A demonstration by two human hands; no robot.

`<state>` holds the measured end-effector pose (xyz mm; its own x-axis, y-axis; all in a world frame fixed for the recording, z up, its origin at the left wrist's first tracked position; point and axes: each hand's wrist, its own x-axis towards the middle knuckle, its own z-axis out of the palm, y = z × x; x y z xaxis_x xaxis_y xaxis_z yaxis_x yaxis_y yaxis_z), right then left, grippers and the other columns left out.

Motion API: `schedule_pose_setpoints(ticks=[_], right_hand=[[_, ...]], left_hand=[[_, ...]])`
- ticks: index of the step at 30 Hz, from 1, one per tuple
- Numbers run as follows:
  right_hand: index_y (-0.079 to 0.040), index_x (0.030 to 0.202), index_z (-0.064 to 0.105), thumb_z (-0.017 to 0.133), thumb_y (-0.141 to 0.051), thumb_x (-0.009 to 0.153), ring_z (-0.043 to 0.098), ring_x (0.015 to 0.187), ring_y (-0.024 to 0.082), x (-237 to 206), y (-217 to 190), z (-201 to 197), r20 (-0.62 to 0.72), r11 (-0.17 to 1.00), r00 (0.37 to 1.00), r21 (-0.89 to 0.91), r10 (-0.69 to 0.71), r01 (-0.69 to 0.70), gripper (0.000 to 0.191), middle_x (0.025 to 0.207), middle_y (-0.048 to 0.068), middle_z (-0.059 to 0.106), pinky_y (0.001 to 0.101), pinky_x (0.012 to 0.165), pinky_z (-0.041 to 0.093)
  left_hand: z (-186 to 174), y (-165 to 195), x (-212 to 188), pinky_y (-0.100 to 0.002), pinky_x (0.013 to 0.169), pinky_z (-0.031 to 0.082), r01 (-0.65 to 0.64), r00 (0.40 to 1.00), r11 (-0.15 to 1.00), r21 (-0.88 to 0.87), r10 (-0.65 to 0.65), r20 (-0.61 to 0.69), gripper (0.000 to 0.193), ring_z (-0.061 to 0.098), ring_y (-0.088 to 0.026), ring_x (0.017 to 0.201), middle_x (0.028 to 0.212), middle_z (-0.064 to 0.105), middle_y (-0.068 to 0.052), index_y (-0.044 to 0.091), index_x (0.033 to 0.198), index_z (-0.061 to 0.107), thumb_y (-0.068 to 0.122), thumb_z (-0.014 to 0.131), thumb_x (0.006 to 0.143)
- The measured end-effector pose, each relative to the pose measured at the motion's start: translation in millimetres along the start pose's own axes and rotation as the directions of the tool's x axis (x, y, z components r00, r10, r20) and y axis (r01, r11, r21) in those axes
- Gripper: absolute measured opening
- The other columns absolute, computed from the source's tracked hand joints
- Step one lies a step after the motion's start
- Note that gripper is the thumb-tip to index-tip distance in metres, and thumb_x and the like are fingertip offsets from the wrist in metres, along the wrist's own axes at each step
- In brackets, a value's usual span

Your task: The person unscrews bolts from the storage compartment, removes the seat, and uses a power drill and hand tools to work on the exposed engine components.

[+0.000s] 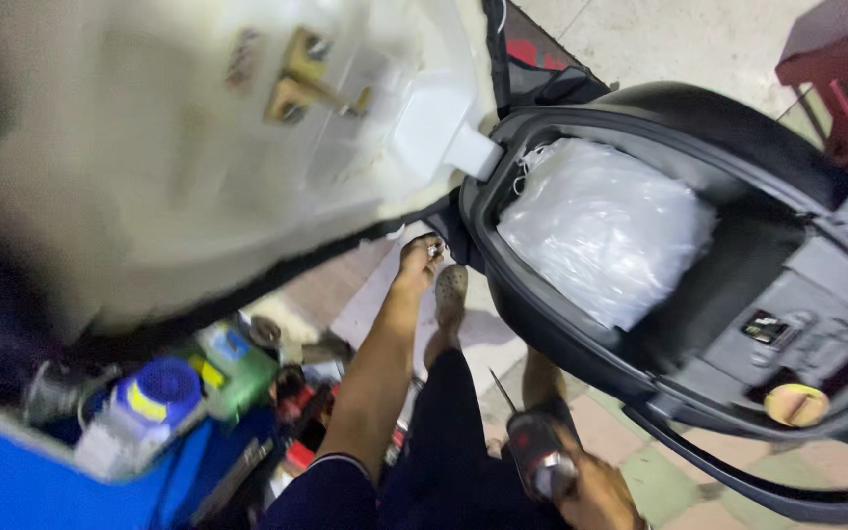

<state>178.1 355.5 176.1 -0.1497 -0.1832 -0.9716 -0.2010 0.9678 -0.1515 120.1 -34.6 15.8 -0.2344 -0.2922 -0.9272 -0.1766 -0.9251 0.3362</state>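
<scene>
Gripping a screwdriver (534, 447), right hand (596, 496) below the scooter's compartment rim (552, 334)

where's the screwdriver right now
In the head view, bottom centre-right: the right hand grips the red-handled screwdriver, just below the scooter's open storage compartment.

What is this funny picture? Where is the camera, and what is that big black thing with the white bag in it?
The camera sits on a person's head and looks down, so you see their own arms. The black thing is a scooter with its seat lifted up. Inside the storage tub lies a white plastic bag. The left hand reaches up and touches the edge of the raised seat. The right hand grips a screwdriver with a dark handle. Lower left is a blue box holding bottles and tools.
</scene>
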Motion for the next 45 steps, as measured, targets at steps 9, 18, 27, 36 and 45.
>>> schedule_pose_setpoints(ticks=[9, 18, 27, 36, 45], right_hand=[[-0.029, 0.163, 0.004, 0.083, -0.032, 0.077, 0.060, 0.132, 0.030, 143.6, 11.7, 154.2, 0.053, 0.974, 0.972, 0.009, 0.228, -0.228, 0.117, 0.145, 0.012, 0.057, 0.0416, 0.112, 0.050], [-0.010, 0.159, 0.007, 0.082, -0.037, 0.075, 0.062, 0.129, 0.032, 76.7, 51.8, 175.0, -0.021, 0.956, 0.988, 0.256, 0.151, -0.140, 0.117, 0.137, 0.018, 0.061, 0.0380, 0.108, 0.052], [-0.008, 0.154, 0.034, 0.083, -0.041, 0.078, 0.057, 0.132, 0.034, -67.0, 83.4, 146.3, -0.048, 0.929, 0.996, 0.360, -0.079, 0.091, 0.096, 0.137, 0.025, 0.060, 0.0361, 0.111, 0.047], [-0.013, 0.153, 0.039, 0.089, -0.025, 0.060, 0.075, 0.105, 0.029, -299.2, 213.0, 158.7, -0.688, 0.675, 0.721, 0.574, 0.089, 0.464, 0.106, 0.106, 0.020, 0.077, 0.0396, 0.095, 0.054], [-0.009, 0.152, 0.045, 0.083, -0.030, 0.076, 0.071, 0.106, 0.036, -326.4, 217.2, 36.4, -0.963, 0.839, 0.210, 0.252, 0.169, 0.482, 0.088, 0.120, 0.025, 0.069, 0.0424, 0.088, 0.057]], left_hand=[[27.2, 15.2, 148.0, -0.034, 0.073, 0.060, -0.198, 0.980, 0.955, 0.221, 0.189, 0.061, 0.026, 0.071, -0.027, 0.088, 0.109, 0.069, -0.015, -0.001, 0.115, 0.063, 0.013, 0.066, 0.094], [-31.8, -28.4, -23.1, -0.039, 0.101, 0.049, -0.627, 0.775, 0.731, 0.268, 0.621, 0.118, 0.056, 0.059, -0.032, 0.120, 0.137, 0.062, -0.018, -0.008, 0.137, 0.055, 0.011, 0.076, 0.089], [-31.2, 66.2, -327.9, -0.047, 0.134, 0.027, -0.984, -0.055, -0.124, 0.131, 0.897, 0.438, 0.115, 0.036, -0.035, 0.154, 0.165, 0.027, -0.027, -0.005, 0.162, 0.002, 0.019, 0.091, 0.094], [49.8, -216.4, -396.8, -0.063, 0.127, 0.015, -0.645, -0.367, -0.759, 0.086, 0.406, 0.837, 0.124, 0.021, -0.034, 0.157, 0.164, 0.025, -0.014, 0.012, 0.161, 0.019, 0.050, 0.091, 0.067], [86.9, -367.5, -373.7, -0.064, 0.123, 0.021, -0.490, -0.165, -0.871, -0.029, 0.061, 0.984, 0.070, 0.036, -0.028, 0.153, 0.162, 0.042, -0.014, 0.016, 0.154, 0.051, 0.013, 0.066, 0.086]])
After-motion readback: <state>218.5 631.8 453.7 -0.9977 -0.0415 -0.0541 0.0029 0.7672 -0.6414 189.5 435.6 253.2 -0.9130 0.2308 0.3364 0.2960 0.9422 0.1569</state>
